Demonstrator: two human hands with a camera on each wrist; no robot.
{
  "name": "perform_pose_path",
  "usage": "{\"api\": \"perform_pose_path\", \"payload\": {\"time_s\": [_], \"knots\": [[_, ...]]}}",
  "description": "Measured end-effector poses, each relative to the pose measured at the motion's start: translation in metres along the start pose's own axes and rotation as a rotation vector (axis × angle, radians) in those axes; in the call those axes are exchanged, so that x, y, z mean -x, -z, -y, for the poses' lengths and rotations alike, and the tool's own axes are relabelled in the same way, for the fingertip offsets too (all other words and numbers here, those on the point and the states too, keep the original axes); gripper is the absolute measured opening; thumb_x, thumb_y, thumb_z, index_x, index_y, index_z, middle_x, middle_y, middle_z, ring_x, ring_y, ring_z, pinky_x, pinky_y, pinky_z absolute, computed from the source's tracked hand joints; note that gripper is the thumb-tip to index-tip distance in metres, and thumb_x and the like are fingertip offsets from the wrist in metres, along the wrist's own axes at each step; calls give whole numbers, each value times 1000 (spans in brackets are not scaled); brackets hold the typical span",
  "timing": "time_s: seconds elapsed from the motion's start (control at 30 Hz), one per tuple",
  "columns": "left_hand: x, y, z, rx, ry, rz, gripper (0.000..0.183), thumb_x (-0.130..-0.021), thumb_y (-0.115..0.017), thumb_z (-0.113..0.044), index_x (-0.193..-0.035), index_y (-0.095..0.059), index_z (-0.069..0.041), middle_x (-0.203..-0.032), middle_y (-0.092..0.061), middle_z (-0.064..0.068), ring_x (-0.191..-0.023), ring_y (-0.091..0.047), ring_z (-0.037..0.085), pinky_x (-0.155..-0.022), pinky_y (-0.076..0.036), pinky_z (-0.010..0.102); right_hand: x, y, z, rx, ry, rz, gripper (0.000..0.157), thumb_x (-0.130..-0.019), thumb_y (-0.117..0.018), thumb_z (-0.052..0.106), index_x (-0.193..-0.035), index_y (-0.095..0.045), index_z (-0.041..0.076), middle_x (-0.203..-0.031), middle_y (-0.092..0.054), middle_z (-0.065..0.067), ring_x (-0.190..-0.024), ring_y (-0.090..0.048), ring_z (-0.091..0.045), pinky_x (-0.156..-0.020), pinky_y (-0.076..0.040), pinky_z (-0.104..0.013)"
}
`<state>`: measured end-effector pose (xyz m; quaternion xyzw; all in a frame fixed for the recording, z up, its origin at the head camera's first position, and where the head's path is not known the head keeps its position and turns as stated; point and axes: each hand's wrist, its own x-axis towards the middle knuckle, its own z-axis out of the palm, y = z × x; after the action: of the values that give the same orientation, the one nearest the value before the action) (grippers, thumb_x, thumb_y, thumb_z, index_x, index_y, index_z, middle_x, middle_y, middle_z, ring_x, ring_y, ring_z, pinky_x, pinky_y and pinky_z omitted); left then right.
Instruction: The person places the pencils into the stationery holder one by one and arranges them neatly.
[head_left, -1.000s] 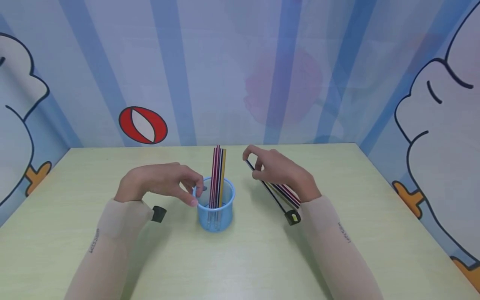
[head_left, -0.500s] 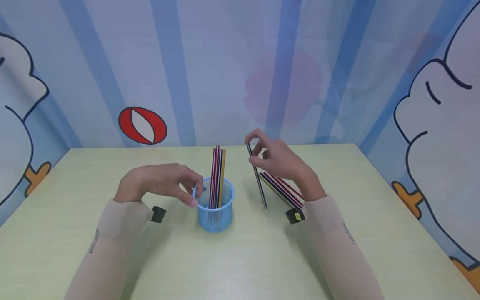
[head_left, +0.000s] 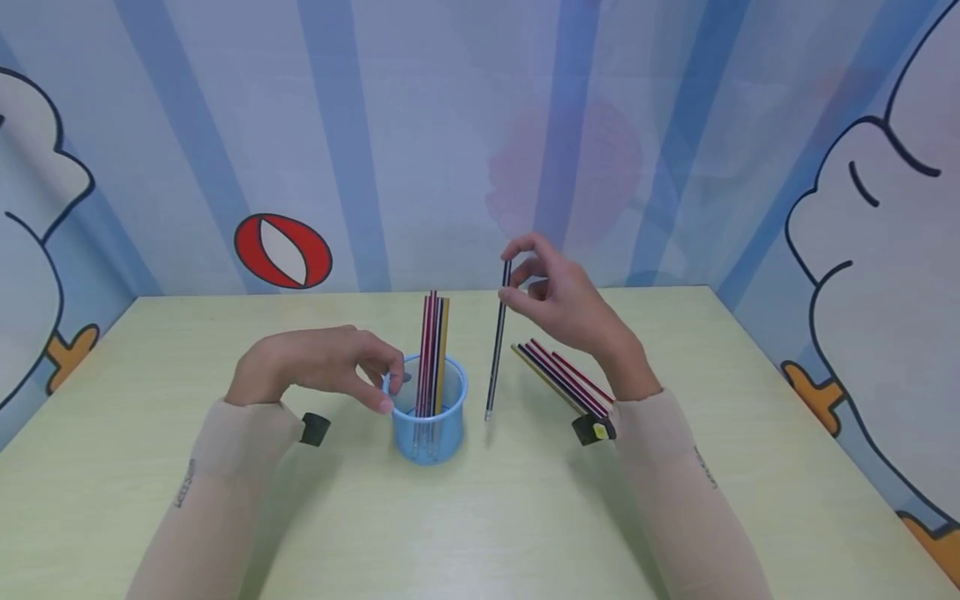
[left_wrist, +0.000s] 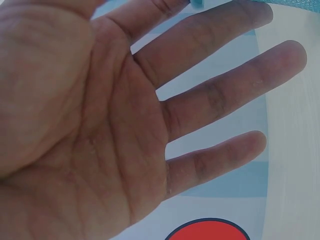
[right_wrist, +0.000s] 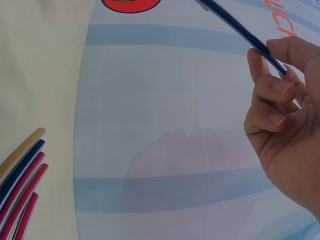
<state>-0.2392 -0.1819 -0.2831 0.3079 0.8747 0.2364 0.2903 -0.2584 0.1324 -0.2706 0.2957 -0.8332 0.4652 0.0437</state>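
A light blue cup (head_left: pixel 452 435) stands upright on the table with several thin striped pencils (head_left: pixel 431 354) in it, dark red, navy and yellow. My left hand (head_left: pixel 322 362) pinches the cup's left rim between thumb and index finger; its other fingers spread out straight in the left wrist view. Just right of the cup, my right hand (head_left: pixel 566 308) pinches a navy striped pencil (head_left: pixel 496 354) near its upper end. That pencil hangs nearly upright, its light lower tip close over the table. In the right wrist view the fingertips meet around the navy pencil (right_wrist: pixel 240 29).
Several more pencils (head_left: pixel 564 382) lie slanted side by side on the table beneath my right wrist, in yellow, navy and red. The pale table (head_left: pixel 450 533) ends at a blue striped backdrop (head_left: pixel 450 167) behind. Dark wrist cameras (head_left: pixel 315 429) hang under both wrists.
My right hand has lifted the navy pencil up off the loose ones and swung it from slanted to nearly upright, its lower end moving left toward the cup. My left hand stays in place.
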Motion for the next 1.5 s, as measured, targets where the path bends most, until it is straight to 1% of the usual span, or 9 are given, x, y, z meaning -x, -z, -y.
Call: {"api": "perform_pose_path", "payload": {"time_s": [0.23, 0.37, 0.5, 0.6, 0.77, 0.9, 1.17, 1.3, 1.5], "knots": [[0, 0, 1, -2, -7, -5, 20, -89, -77, -31, -98, -66, -17, -116, -68, 1, -112, -63, 22, -95, -50, 47, 0, 3, 3, -191, 56, -60, 34, -98, -65, 16, -127, -47, 15, -96, -62, -13, -73, -64, -28, -68, -50, -35], [0, 0, 1, 1, 6, -4, 20, -89, -77, -31, -98, -66, -17, -117, -68, 2, -113, -62, 22, -95, -50, 47, 0, 5, 2, -284, 60, -109, 34, -97, -66, 15, -126, -48, 16, -95, -62, -14, -67, -61, -23, -62, -45, -31], [-1, 0, -1, 1, 15, -1, 21, -89, -77, -31, -99, -66, -17, -120, -67, 2, -114, -62, 22, -95, -50, 48, 1, 7, 2, -342, 62, -143, 33, -97, -66, 14, -125, -48, 17, -92, -63, -11, -63, -58, -19, -57, -41, -28], [-1, 0, -2, -1, 17, 0, 22, -88, -78, -31, -99, -65, -16, -121, -67, 2, -114, -62, 22, -95, -50, 48, 2, 7, 3, -355, 74, -156, 33, -97, -66, 13, -124, -48, 17, -92, -63, -10, -62, -57, -18, -56, -40, -26], [-1, 1, -1, 2, 15, 1, 23, -89, -77, -31, -100, -66, -15, -120, -67, 2, -114, -62, 22, -95, -50, 48, -1, 3, 2, -343, 82, -152, 33, -97, -66, 12, -124, -47, 16, -91, -64, -10, -58, -55, -17, -55, -39, -27], [-1, 1, 0, 5, 13, 2, 22, -89, -77, -30, -100, -66, -15, -120, -67, 2, -114, -62, 22, -96, -50, 48, -3, -2, 1, -324, 79, -123, 32, -97, -66, 12, -123, -47, 15, -93, -65, -12, -58, -55, -19, -56, -39, -28], [-1, 0, 0, 0, 14, -2, 23, -88, -78, -29, -101, -66, -14, -117, -68, 2, -113, -62, 23, -94, -51, 46, -6, -18, 2, -243, 92, -55, 30, -98, -65, 12, -123, -47, 12, -99, -66, -13, -76, -67, -28, -71, -52, -30], [-2, 0, 0, 6, 15, 0, 23, -89, -78, -29, -101, -66, -13, -119, -67, 3, -113, -63, 22, -95, -50, 46, -6, -27, 3, -176, 84, -9, 28, -98, -65, 13, -121, -50, 14, -100, -67, -9, -75, -67, -25, -68, -52, -32], [-2, 0, 0, 7, 15, 3, 23, -89, -77, -30, -101, -66, -14, -121, -66, 1, -113, -62, 22, -96, -49, 46, -5, -37, 3, -72, 70, 76, 22, -97, -68, 16, -116, -56, 16, -99, -68, -4, -65, -59, -22, -61, -46, -34]]}}
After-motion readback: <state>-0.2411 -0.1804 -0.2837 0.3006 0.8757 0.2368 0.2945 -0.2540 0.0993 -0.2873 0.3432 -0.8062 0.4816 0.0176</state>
